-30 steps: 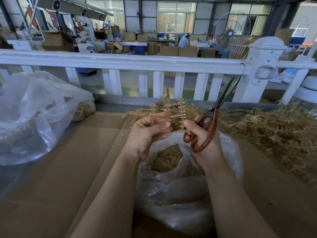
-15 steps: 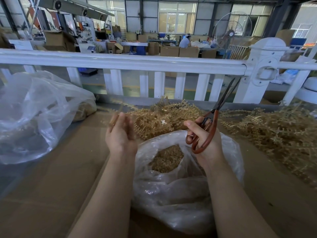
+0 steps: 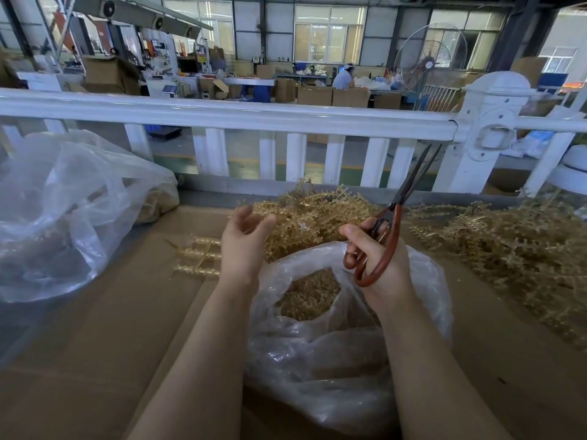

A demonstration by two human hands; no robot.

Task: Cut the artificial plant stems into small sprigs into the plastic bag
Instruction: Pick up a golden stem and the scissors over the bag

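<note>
A clear plastic bag (image 3: 333, 369) sits open on the cardboard-covered table in front of me, with tan cut sprigs (image 3: 309, 295) inside. My right hand (image 3: 378, 262) grips red-handled scissors (image 3: 392, 236), blades pointing up and away, above the bag's right side. My left hand (image 3: 243, 242) hovers empty with loosely spread fingers, just left of the bag and near a pile of golden plant stems (image 3: 311, 214). A bare stem frame (image 3: 200, 255) lies flat on the cardboard left of my left hand.
A larger heap of golden stems (image 3: 508, 249) covers the table's right side. A big crumpled plastic bag (image 3: 63, 211) lies at the left. A white railing (image 3: 241, 115) runs along the table's far edge. Brown cardboard (image 3: 95, 360) covers the near table.
My left hand held a stem upright between both hands, swung left and dropped the bare frame on the cardboard, then came back toward the stem pile, empty. The right hand with scissors stayed put.
</note>
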